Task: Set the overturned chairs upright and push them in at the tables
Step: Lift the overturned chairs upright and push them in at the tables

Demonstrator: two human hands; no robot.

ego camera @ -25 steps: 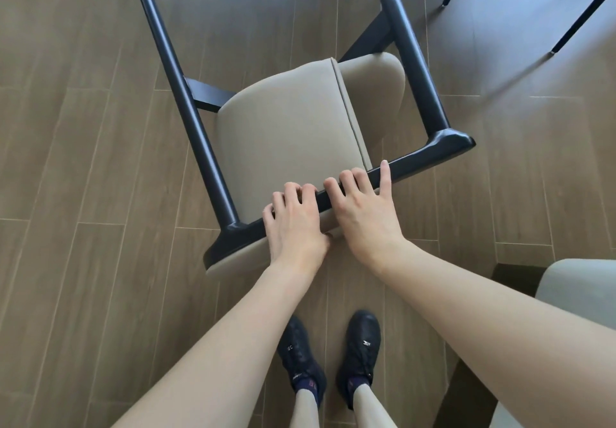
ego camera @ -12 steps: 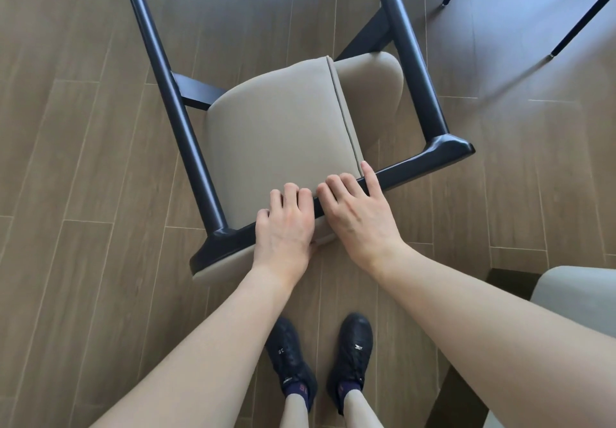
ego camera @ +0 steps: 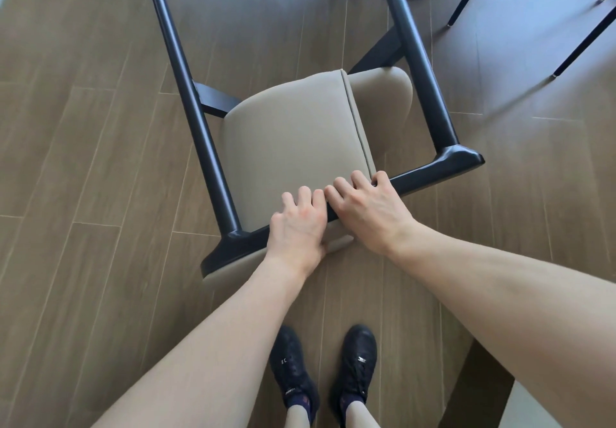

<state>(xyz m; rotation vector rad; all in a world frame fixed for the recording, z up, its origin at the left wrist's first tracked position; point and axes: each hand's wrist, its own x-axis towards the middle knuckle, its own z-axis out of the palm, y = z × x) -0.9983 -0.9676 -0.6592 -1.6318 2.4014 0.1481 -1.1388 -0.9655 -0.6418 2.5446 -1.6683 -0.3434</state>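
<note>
While gripped, chair (ego camera: 293, 134) under fingers (ego camera: 336, 191)

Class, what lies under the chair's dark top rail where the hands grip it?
Wooden floor shows beneath the rail. Both the left hand and right hand cover its middle, hiding the fingertips.

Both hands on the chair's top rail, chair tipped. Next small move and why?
Probably keep pulling the top rail up and toward the body to tip the chair onto its legs. The left hand and right hand both curl over the rail, and the dark legs slant away across the floor, so it isn't upright yet.
</note>
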